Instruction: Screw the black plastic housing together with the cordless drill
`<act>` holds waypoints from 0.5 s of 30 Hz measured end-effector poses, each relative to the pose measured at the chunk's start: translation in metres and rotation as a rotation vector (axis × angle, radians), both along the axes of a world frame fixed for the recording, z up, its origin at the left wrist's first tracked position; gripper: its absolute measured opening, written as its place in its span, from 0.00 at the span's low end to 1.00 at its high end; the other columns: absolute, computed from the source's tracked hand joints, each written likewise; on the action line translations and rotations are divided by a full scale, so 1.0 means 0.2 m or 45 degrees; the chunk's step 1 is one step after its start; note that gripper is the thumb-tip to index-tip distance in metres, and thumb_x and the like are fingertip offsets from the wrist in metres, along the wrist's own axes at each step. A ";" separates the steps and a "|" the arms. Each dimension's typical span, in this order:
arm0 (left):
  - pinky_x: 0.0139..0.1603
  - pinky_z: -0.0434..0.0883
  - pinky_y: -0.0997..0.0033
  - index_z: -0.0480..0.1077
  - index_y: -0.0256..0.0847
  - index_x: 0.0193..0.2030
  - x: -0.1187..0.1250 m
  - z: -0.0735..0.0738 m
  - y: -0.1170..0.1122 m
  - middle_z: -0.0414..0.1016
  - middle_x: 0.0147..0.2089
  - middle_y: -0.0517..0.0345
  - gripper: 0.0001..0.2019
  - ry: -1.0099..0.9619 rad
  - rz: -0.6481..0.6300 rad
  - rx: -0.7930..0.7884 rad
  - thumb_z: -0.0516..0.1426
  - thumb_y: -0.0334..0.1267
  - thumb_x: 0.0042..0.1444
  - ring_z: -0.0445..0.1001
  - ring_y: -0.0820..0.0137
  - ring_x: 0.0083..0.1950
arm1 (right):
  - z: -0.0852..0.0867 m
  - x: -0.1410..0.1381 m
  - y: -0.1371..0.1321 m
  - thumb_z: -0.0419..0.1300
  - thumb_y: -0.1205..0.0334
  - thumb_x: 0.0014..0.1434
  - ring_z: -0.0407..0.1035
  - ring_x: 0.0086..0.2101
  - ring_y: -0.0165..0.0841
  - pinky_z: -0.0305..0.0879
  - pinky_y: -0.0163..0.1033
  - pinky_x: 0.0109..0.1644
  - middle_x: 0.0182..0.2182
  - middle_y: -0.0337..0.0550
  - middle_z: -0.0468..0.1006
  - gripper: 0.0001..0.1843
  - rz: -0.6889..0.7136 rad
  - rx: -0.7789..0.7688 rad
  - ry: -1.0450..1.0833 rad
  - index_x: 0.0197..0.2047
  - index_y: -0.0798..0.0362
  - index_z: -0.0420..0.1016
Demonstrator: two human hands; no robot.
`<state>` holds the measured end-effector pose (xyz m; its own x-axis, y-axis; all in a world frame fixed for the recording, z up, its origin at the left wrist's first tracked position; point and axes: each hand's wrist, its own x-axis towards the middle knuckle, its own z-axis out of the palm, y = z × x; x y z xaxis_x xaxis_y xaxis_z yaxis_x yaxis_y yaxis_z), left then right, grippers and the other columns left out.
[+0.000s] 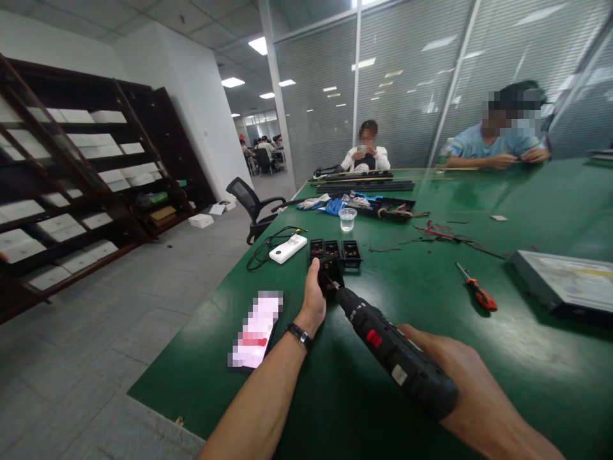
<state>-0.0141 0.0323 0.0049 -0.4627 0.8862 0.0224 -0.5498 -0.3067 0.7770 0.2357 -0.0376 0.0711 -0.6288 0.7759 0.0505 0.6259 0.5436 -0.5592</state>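
Note:
My left hand [313,297] is closed around a small black box [330,273] with an open face, holding it above the green table. Its fingers are partly hidden behind the box. A black cordless drill [383,342] with a red switch is gripped in my right hand [443,364], most of whose fingers are hidden by the tool. The drill's bit points into the box, but whether it touches a screw cannot be made out. Just beyond, similar black boxes [352,253] stand in a row on the table, with metal parts inside.
On the green table [191,364] lie a phone [256,329], a white device [288,249] with a black cable, a clear cup [347,220], gloves [330,204], an orange screwdriver [479,295] and a metal case [569,281]. Two people sit across the far side. A chair [253,204] stands left.

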 end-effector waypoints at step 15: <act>0.52 0.74 0.64 0.79 0.40 0.46 -0.01 0.04 -0.01 0.83 0.43 0.54 0.19 -0.024 -0.022 -0.010 0.58 0.55 0.65 0.80 0.62 0.50 | 0.00 -0.01 -0.02 0.62 0.65 0.51 0.76 0.34 0.41 0.58 0.40 0.35 0.32 0.40 0.81 0.09 -0.010 0.052 0.013 0.38 0.49 0.74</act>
